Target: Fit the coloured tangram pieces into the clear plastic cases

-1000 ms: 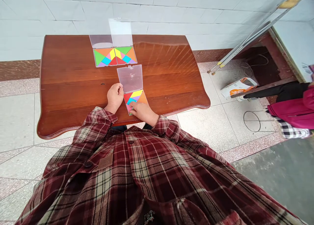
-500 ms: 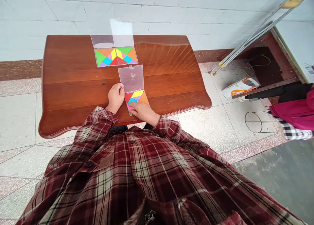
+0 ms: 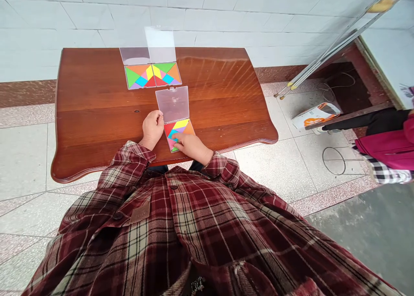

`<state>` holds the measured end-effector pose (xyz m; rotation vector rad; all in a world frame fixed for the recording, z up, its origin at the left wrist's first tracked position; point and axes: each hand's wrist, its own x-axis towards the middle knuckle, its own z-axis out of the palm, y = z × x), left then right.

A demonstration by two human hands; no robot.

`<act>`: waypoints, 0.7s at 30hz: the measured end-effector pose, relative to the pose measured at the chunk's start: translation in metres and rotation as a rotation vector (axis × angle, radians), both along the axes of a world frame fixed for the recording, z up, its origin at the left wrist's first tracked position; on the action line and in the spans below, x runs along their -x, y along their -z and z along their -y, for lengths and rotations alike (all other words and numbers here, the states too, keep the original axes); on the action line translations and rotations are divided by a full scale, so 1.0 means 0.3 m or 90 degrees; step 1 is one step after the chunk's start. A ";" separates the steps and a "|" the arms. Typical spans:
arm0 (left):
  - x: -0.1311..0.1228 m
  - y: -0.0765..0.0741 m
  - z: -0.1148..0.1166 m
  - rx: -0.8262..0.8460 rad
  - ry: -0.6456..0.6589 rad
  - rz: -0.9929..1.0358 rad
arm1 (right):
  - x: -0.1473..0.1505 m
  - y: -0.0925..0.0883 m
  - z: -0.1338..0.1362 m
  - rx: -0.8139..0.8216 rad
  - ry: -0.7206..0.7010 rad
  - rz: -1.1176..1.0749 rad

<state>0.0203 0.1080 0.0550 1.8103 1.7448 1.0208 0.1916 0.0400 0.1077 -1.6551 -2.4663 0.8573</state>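
Observation:
A tangram case (image 3: 173, 105) lies near the table's front edge, its clear lid laid open toward the wall. In its tray are coloured pieces: a yellow one (image 3: 181, 124), a red one (image 3: 168, 126), blue, purple, orange, pink and green ones. My right hand (image 3: 195, 148) covers the tray's lower right part, thumb and forefinger apart over the pieces, no piece visible between them. My left hand (image 3: 152, 129) rests curled beside the case, fingertips closed at the lid's left edge; whatever they hold is hidden.
Two more open tangram cases, a left one (image 3: 138, 76) and a right one (image 3: 167, 73), stand side by side at the back of the wooden table (image 3: 223, 98). Crutches (image 3: 318, 63) lean at the right. On the floor is a white-and-orange box (image 3: 312, 117); a person (image 3: 388, 147) is beyond.
My right hand has shifted slightly right, lifting its fingers off the tray a little, with thumb and forefinger more spread. My left hand and the cases stay put.

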 end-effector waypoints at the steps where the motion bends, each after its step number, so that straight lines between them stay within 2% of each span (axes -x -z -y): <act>1: 0.000 0.001 0.000 0.001 0.002 0.002 | -0.014 0.005 -0.007 -0.013 0.026 -0.023; 6: 0.001 -0.001 -0.001 0.002 -0.001 0.006 | -0.111 0.034 -0.057 -0.063 0.187 -0.128; 10: 0.001 -0.009 0.001 0.006 -0.005 0.006 | -0.173 0.058 -0.081 -0.081 0.261 -0.164; 21: 0.003 -0.006 0.000 0.003 -0.008 -0.003 | -0.165 0.090 -0.066 -0.090 0.262 -0.075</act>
